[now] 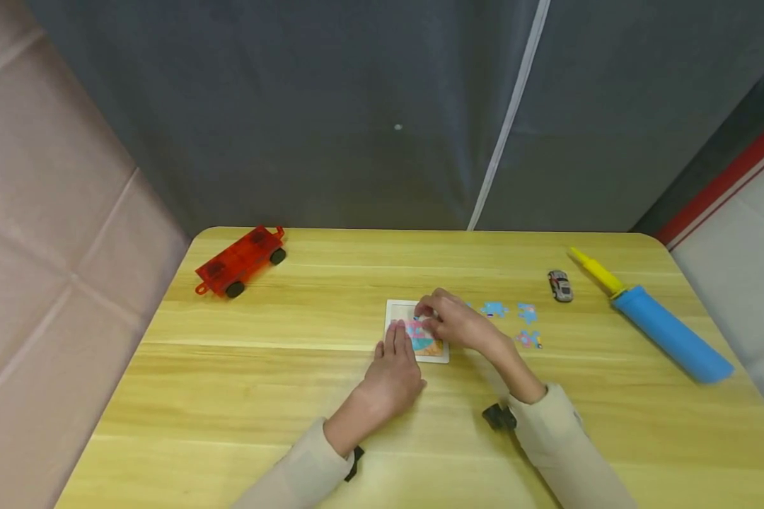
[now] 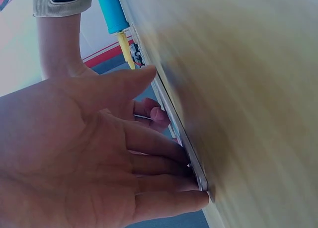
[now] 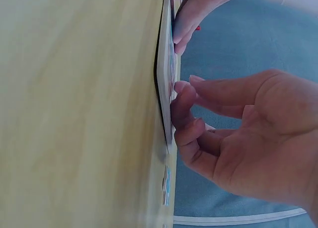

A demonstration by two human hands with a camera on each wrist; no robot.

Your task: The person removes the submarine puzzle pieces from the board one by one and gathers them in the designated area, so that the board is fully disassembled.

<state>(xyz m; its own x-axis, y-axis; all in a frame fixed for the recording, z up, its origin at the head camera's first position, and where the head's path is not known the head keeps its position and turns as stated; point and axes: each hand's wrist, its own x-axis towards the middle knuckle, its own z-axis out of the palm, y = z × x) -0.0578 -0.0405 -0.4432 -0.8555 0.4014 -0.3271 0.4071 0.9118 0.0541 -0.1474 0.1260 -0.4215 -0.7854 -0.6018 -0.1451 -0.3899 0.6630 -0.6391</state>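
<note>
A small jigsaw puzzle (image 1: 423,343) with a pink, blue and orange picture lies in a white-rimmed tray (image 1: 438,358) in the middle of the table. My left hand (image 1: 395,371) rests straight fingers on the tray's left part; the left wrist view shows its fingertips along the tray edge (image 2: 191,146). Over the tray's upper right, my right hand (image 1: 455,319) has curled fingers, with thumb and index finger close together at a small puzzle piece (image 1: 417,319). In the right wrist view, the fingertips (image 3: 185,91) are right at the puzzle's surface and mostly hide that piece.
Several loose blue and pink puzzle pieces (image 1: 494,309) lie right of the tray. A toy car (image 1: 560,286) and a blue and yellow hand pump (image 1: 671,334) lie farther right. At the back left sits a red wheeled toy trailer (image 1: 242,261). A grey curtain (image 1: 331,127) hangs behind the table.
</note>
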